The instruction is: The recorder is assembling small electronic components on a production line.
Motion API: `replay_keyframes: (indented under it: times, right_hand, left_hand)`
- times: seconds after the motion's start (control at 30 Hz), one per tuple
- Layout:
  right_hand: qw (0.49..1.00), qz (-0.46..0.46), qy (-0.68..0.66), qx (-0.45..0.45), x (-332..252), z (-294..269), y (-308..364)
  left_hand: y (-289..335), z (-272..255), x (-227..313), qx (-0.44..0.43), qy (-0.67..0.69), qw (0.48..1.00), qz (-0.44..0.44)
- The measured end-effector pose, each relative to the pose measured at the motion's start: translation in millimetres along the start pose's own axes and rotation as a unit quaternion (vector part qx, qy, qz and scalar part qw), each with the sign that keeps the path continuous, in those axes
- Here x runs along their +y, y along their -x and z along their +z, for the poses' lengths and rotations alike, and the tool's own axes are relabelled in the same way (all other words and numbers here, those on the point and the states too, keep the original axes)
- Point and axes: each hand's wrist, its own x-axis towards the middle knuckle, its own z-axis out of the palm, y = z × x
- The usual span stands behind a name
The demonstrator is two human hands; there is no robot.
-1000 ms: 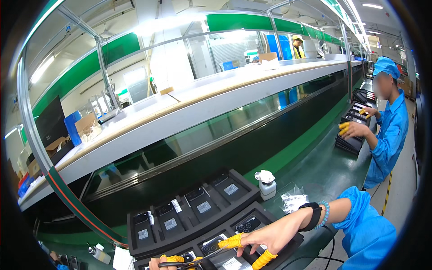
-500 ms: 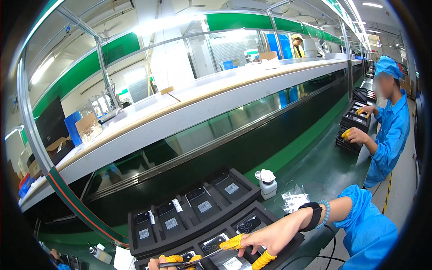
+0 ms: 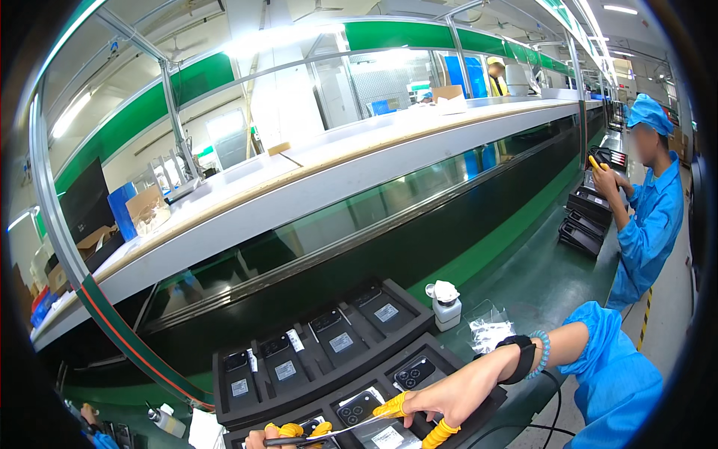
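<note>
At the lower edge, my left hand [image 3: 288,432], with yellow finger cots, is closed on the dark end of a slim dark-and-silver item [image 3: 338,432], seen nearly edge-on; its exact kind cannot be told. My right hand [image 3: 437,400], also in yellow finger cots, pinches the item's other end. Both hands are over the near black foam tray [image 3: 467,364], which holds smartphones [image 3: 413,373] with camera bumps and white labels. Behind it, a second black foam tray [image 3: 224,408] holds several more phones [image 3: 340,333] in slots. The hands cover part of the near tray.
Right of the trays stand a white bottle [image 3: 447,313] and a clear bag of white pieces [image 3: 490,329]. Another bottle [image 3: 166,420] is at the lower left. Black cables [image 3: 553,408] run beside my right arm. A co-worker [image 3: 651,202] stands at the far right beside stacked trays [image 3: 587,217].
My hands stay nearly in place, with the slim item shifting very slightly between them. The co-worker has raised both hands from the stacked trays toward the chest.
</note>
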Motion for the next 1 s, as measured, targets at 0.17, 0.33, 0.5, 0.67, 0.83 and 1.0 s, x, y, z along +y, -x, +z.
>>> replay_keyframes:
  times: [0.17, 0.33, 0.5, 0.67, 0.83, 1.0]
  right_hand:
    - [0.997, -0.011, -0.068, -0.027, 28.4, 3.5, -5.6]
    - [0.998, 0.018, -0.031, -0.054, 23.8, 1.3, -7.7]
    - [0.992, 0.094, 0.000, -0.082, 3.8, -2.7, -5.7]
    - [0.999, 0.039, -0.002, -0.019, -6.9, -0.5, -0.5]
    - [0.991, 0.080, -0.098, -0.044, 8.6, 1.1, -3.5]
    - [0.990, 0.095, -0.071, -0.075, 10.8, -1.3, -8.8]
  left_hand:
    - [-0.8, 0.5, 0.0, 0.013, -0.023, 1.000, 0.005]
    - [0.6, 2.8, -0.3, 0.022, -0.046, 0.999, 0.005]
    - [0.8, 3.2, 2.2, 0.022, -0.056, 0.998, -0.003]
    - [-4.3, -0.1, 7.3, 0.037, -0.069, 0.997, -0.013]
    - [-8.0, -3.2, 9.9, 0.047, -0.093, 0.994, -0.028]
    - [-9.3, -1.6, 11.6, 0.047, -0.111, 0.992, -0.030]
